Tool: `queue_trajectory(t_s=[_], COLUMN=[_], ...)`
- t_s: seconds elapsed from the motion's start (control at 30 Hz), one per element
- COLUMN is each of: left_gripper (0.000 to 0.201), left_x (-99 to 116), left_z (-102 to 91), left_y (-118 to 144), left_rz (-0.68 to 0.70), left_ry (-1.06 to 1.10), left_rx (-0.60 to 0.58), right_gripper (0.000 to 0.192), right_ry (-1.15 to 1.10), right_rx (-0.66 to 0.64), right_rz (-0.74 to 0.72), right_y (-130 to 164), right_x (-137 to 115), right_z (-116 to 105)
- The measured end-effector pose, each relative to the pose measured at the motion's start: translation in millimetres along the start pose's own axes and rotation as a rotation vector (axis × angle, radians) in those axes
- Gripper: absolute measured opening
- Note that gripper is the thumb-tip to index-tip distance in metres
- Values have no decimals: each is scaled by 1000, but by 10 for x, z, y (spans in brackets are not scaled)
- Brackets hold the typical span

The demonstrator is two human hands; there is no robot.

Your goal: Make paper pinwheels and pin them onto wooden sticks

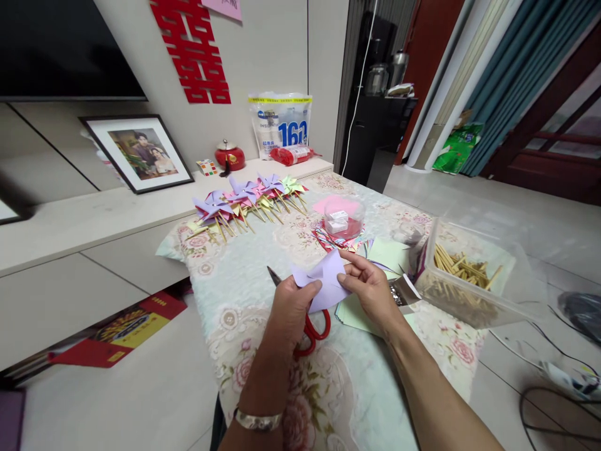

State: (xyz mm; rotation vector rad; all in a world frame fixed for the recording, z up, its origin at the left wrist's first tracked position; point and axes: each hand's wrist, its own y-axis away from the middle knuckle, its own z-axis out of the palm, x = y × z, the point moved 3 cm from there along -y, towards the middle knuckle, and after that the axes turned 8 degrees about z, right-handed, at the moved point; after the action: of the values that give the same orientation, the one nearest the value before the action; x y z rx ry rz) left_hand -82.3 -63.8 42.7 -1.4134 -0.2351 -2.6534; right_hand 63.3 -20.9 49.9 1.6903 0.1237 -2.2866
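Note:
Over the floral cloth, both hands hold a lilac paper square (323, 280) with cut, folded flaps. My left hand (291, 310) pinches its near left edge. My right hand (370, 289) grips its right side with thumb and fingers. Red-handled scissors (313, 331) lie on the table under my left hand, their blades pointing up and left. A row of finished paper pinwheels (244, 200) on wooden sticks lies at the far side of the table.
A clear plastic box of wooden sticks (462, 275) stands at the right. A round clear tub (342, 219) sits on coloured paper sheets behind the hands; pale green sheets (389, 254) lie beside it. A white shelf with a framed photo (141, 153) runs along the left.

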Motion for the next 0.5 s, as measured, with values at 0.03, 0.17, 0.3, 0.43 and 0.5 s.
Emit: queue_trajectory(t_s=[0.03,0.17,0.3,0.43,0.5], left_gripper=[36,36,38,38,37], left_x=[1,-6,-19,-9,-4], left_z=[6,10,-26,-28,-15], left_y=[0,-9,-25,-16,-10], left_rz=[-4,-5,12,17,8], left_ry=[9,14,-17,-42,-49], left_rx=[-6,-12,32,64,55], right_gripper=[51,51,40,14,8], right_ry=[3,56,173,317,365], right_rx=[-3,26,114,118,94], right_rz=[4,-48,-193,-357,-368], right_y=[-1,17,60,97,96], right_x=[2,-8,-65,-133,-141], right_z=[3,15,-2,-10,-9])
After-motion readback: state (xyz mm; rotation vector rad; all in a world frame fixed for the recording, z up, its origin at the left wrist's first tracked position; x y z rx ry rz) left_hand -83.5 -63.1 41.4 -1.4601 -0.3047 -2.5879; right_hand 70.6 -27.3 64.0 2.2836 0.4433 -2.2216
